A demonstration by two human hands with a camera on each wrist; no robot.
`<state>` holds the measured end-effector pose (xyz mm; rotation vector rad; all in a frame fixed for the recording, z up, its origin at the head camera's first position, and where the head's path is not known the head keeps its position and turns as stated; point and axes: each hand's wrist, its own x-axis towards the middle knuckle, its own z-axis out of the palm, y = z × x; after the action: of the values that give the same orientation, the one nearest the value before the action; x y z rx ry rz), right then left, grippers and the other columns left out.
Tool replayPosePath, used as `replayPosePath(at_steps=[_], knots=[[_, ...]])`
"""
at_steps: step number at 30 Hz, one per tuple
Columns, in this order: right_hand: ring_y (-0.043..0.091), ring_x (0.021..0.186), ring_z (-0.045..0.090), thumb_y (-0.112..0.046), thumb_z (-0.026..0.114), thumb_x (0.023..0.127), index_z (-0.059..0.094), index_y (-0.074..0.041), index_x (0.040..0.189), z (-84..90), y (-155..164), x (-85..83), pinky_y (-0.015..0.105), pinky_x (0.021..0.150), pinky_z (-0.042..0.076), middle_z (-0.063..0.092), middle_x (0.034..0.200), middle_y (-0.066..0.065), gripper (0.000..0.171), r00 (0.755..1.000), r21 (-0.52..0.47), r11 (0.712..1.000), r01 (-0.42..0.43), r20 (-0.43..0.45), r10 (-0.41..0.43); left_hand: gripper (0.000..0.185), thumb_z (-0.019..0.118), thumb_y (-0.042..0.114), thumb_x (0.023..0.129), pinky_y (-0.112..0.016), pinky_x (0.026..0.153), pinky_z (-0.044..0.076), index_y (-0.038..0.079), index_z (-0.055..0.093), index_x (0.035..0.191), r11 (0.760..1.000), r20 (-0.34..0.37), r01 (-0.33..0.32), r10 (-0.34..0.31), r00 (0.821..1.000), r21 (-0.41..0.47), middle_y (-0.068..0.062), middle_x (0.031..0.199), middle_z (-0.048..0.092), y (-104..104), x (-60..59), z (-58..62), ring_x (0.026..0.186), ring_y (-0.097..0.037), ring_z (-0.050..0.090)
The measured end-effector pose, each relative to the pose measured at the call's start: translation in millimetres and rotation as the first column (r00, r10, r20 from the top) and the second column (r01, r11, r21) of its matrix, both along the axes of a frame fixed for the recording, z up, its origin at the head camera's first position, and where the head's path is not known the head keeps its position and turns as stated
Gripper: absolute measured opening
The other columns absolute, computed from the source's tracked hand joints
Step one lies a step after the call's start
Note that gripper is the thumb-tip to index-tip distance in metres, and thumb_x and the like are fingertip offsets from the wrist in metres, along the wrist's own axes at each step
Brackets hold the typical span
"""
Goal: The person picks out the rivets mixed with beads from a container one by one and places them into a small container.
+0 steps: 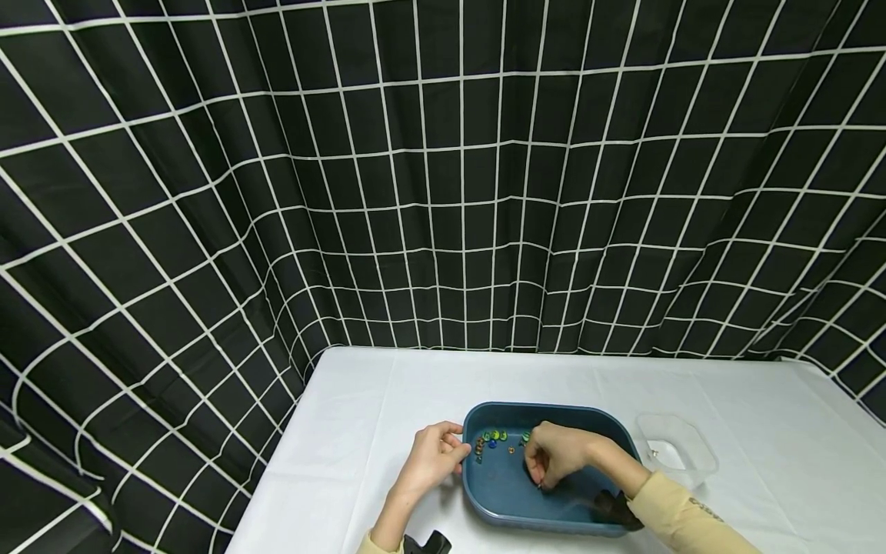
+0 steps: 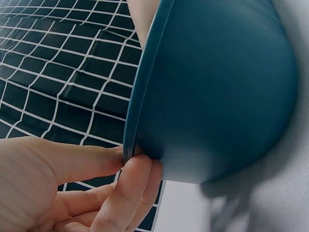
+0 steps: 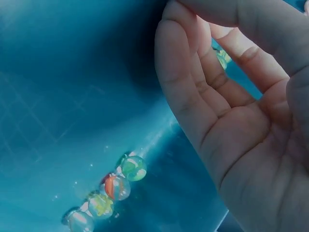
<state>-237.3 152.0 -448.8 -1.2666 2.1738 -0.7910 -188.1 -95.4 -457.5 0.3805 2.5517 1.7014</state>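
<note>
Left hand [image 1: 431, 455] pinches basin [image 1: 609, 431] rim; right hand's [image 1: 557, 454] grip curled, contents hidden.

— Where does your head view look from?
— From above and behind, forward and down over your worktop [image 1: 388, 400], taking in the whole blue tub [image 1: 484, 492].
— And your wrists?
— Your left sits tight against the blue tub's outer wall; your right looks inside it, very near. All three share that tub.

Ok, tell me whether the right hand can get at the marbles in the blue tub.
Probably yes: the right hand is already inside the open blue tub, and the marbles lie uncovered beside its fingers.
</note>
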Motion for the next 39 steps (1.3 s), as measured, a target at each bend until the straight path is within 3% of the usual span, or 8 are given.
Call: replayPosePath(at_steps=[7,19,32,39], knots=[[-0.005,0.052,0.046,0.012,0.072,0.062,0.066,-0.002,0.067,5.5,3.6,-1.5,0.014,0.046,0.043,0.059,0.059,-0.002,0.016,1.0,-0.022,1.0,0.017,0.004,-0.017,0.032,0.067,0.0,0.08,-0.016,0.044,0.042,-0.014,0.057,0.107,1.0,0.001,0.0,0.0,1.0,0.023,-0.005,0.073,0.058,-0.1,3.0,2.0,0.051,-0.015,0.06],[-0.003,0.054,0.048,0.011,0.073,0.063,0.066,-0.002,0.069,12.5,12.1,-3.8,0.015,0.048,0.045,0.061,0.061,0.006,0.016,1.0,-0.05,0.999,0.018,-0.019,-0.019,0.032,0.066,-0.001,0.081,-0.016,0.045,0.042,-0.014,0.057,0.108,1.0,0.01,-0.003,0.003,1.0,0.012,-0.005,0.073,0.058,0.3,3.0,2.7,0.051,-0.013,0.06],[-0.005,0.055,0.048,0.009,0.073,0.064,0.066,-0.003,0.069,21.6,23.5,-7.8,0.017,0.049,0.047,0.06,0.061,-0.002,0.015,0.999,-0.048,0.998,0.039,-0.026,-0.041,0.032,0.066,-0.001,0.08,-0.017,0.044,0.042,-0.014,0.057,0.107,1.0,0.009,-0.005,0.005,1.0,0.017,-0.005,0.073,0.058,0.6,2.6,1.9,0.051,-0.013,0.06],[-0.002,0.055,0.049,0.008,0.073,0.064,0.066,-0.004,0.068,27.8,31.7,-8.8,0.019,0.049,0.047,0.058,0.062,-0.007,0.015,0.996,-0.023,0.995,0.093,-0.011,-0.094,0.032,0.066,-0.001,0.08,-0.017,0.045,0.043,-0.014,0.057,0.108,1.0,0.004,-0.003,0.003,1.0,0.015,-0.005,0.074,0.058,0.6,2.9,2.2,0.052,-0.013,0.06]])
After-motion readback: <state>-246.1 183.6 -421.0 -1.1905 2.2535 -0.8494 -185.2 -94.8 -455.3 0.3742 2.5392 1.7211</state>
